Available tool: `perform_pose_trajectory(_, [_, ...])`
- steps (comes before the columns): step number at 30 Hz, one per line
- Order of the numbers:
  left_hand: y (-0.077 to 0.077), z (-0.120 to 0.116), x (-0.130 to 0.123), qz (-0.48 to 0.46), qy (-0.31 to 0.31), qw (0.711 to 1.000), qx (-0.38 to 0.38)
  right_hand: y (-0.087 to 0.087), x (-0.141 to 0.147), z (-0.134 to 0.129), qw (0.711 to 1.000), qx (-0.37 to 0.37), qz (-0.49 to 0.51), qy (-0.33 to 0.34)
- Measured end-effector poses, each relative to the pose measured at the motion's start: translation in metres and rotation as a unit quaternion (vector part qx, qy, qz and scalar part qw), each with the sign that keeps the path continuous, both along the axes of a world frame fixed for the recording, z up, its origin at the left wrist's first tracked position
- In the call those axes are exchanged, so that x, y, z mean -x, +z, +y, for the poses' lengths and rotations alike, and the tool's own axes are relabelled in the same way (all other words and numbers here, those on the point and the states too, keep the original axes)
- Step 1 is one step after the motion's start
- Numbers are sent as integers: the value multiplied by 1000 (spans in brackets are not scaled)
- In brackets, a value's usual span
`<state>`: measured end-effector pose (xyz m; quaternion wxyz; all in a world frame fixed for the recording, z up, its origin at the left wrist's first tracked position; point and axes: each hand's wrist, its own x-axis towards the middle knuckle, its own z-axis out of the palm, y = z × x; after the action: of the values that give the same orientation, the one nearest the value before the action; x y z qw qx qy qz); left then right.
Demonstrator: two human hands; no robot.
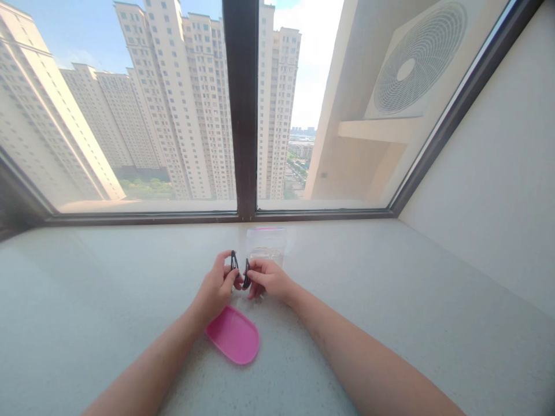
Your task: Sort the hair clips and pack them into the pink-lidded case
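My left hand (220, 284) pinches a black snap hair clip (234, 261), which stands upright between thumb and fingers. Close beside it, my right hand (267, 277) grips a second black hair clip (247, 274). The two clips face each other with a small gap between them. Just below my left hand lies a pink oval tray (236, 338), and nothing shows inside it. Behind my right hand is a clear zip bag (266, 238) with a pink seal line; its contents are partly hidden. Something small and clear on the surface under my hands is too indistinct to name.
A pale speckled windowsill (108, 306) spreads out under everything. At the back runs a dark window frame (245, 144), with tall buildings and an air-conditioner unit outside. A white wall (489, 190) borders the sill on the right.
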<state>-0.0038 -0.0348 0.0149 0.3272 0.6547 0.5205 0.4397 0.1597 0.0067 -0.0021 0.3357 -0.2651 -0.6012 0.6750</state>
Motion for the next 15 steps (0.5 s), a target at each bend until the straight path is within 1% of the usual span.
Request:
perform_pose_trajectory(8, [-3, 0, 0, -19, -24, 999, 18, 0, 0, -1, 1000, -8, 14, -4])
perform_pose_trajectory(15, [-3, -1, 0, -32, -30, 999, 22, 0, -2, -1, 1000, -20, 6, -17])
